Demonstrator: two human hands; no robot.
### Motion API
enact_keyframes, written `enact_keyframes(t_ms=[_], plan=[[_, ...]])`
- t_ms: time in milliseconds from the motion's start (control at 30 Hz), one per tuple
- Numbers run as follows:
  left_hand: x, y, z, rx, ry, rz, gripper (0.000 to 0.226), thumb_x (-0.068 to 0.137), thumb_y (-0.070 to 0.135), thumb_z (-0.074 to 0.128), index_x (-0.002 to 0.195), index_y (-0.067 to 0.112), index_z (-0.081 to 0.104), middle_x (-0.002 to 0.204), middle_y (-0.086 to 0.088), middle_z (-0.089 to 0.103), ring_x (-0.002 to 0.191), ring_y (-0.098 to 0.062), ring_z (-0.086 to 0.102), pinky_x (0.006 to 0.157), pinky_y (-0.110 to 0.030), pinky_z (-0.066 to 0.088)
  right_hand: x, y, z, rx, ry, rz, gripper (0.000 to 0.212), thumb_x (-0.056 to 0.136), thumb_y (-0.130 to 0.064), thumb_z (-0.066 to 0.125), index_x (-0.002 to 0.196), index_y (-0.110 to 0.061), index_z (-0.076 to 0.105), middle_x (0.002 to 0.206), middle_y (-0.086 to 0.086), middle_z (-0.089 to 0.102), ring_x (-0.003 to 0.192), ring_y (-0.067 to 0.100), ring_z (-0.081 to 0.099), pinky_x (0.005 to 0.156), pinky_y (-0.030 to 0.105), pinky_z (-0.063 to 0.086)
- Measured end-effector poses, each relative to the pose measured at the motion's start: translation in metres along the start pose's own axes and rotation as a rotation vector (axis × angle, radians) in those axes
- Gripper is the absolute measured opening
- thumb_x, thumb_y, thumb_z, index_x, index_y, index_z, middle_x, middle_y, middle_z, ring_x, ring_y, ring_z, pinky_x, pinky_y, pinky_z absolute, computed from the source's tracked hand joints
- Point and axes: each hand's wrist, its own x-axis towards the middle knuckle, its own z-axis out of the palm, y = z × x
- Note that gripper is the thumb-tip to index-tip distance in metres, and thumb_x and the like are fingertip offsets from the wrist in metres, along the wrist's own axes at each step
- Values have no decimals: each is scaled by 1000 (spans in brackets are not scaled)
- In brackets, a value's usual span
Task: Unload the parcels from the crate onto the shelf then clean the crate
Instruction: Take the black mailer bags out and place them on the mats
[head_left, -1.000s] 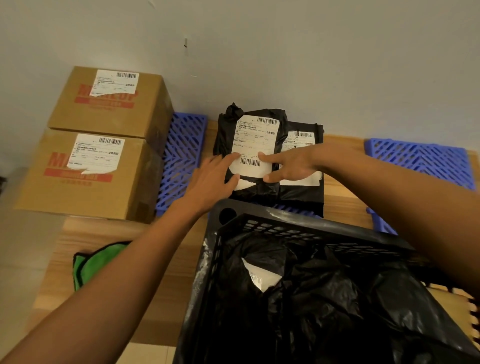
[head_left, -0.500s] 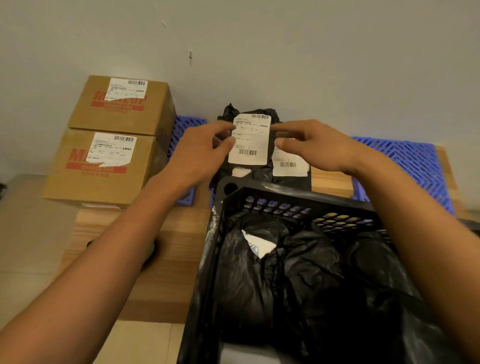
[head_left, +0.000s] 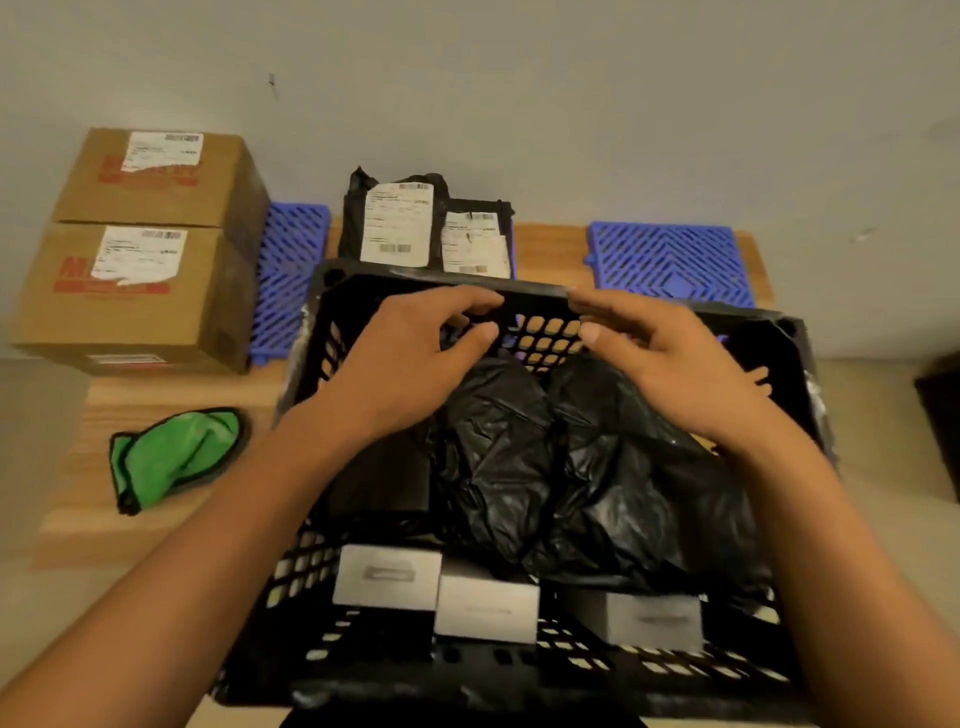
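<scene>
A person's two hands hovered over a black plastic crate (head_left: 524, 660) on a wooden shelf (head_left: 171, 525). The left hand (head_left: 405, 374) and right hand (head_left: 670, 369) hung close together above the crate's far side, fingers loosely bent, gripping nothing.

Inside the crate lay crumpled black plastic-bag parcels (head_left: 524, 457), at least two, though their edges blurred together. Three small grey boxes (head_left: 485, 608) sat along the near wall.

The bagged parcels looked soft, light and slippery; they would probably be best taken by a bunched handful of plastic or scooped from beneath. The grey boxes looked stiff and easy to grip by their sides.

Already on the shelf by the wall stood two labelled black parcels (head_left: 395, 223), two stacked cardboard boxes (head_left: 135, 291), blue grid mats (head_left: 670, 265) and one green cloth (head_left: 171, 457).
</scene>
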Motion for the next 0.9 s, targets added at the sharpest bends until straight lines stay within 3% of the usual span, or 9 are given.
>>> enact_keyframes(t_ms=[33, 100, 233, 400, 500, 600, 767, 833, 900], plan=[[-5, 5, 12, -5, -21, -9, 32, 100, 33, 62, 132, 32, 65, 112, 21, 65, 105, 3, 62, 96, -26, 53, -9, 13, -4, -63, -2, 39, 38, 100, -28, 61, 138, -33, 59, 134, -12, 64, 127, 3, 56, 111, 31, 43], [-14, 14, 37, -40, -75, -55, 29, 100, 33, 62, 128, 34, 66, 109, 22, 66, 100, 5, 62, 92, -22, 53, -27, 38, -10, -175, -34, 143, 47, 99, -33, 62, 146, -32, 53, 143, -5, 59, 133, 13, 52, 110, 29, 40], [-34, 22, 90, -90, -258, -204, 38, 98, 39, 63, 136, 37, 60, 118, 16, 68, 104, -2, 63, 97, -30, 53, -63, 70, -9, -206, -177, 237, 61, 96, -34, 67, 151, -24, 45, 148, 0, 55, 138, 19, 49, 115, 32, 37], [-52, 28, 133, -91, -326, -290, 57, 99, 44, 60, 152, 42, 39, 145, 13, 53, 99, 2, 61, 84, -21, 48, -95, 90, 12, -470, -391, 246, 91, 89, -56, 67, 161, -36, 14, 170, 1, 12, 156, 20, 8, 125, 55, 5], [-57, 32, 143, -88, -320, -307, 51, 100, 42, 59, 149, 41, 44, 123, 13, 65, 84, 6, 64, 70, -12, 48, -103, 95, 18, -497, -390, 246, 104, 83, -57, 73, 161, -39, 5, 170, -4, 4, 156, 20, 0, 116, 68, -9], [-64, 38, 149, -108, -328, -319, 46, 101, 39, 59, 146, 38, 49, 99, 16, 65, 66, 12, 60, 55, -5, 42, -113, 101, 21, -590, -413, 213, 119, 78, -57, 77, 159, -40, -8, 170, -5, -5, 155, 22, -5, 115, 72, -11], [-74, 44, 152, -131, -315, -352, 44, 101, 40, 59, 145, 40, 51, 110, 9, 68, 92, 1, 65, 75, -14, 49, -128, 111, 25, -720, -402, 141, 133, 74, -54, 82, 156, -38, -22, 169, 0, -8, 155, 27, -6, 115, 71, -8], [-79, 46, 152, -132, -311, -357, 44, 101, 40, 58, 144, 41, 51, 114, 8, 67, 91, 4, 65, 73, -12, 47, -130, 113, 28, -759, -386, 109, 133, 74, -53, 82, 157, -36, -21, 167, 2, 0, 153, 30, 0, 115, 72, -5], [-83, 47, 151, -124, -302, -358, 42, 101, 41, 58, 142, 41, 52, 104, 12, 66, 80, 9, 63, 64, -8, 43, -129, 113, 31, -798, -373, 77, 131, 74, -53, 81, 158, -33, -18, 165, 4, 7, 151, 32, 5, 115, 72, -3]])
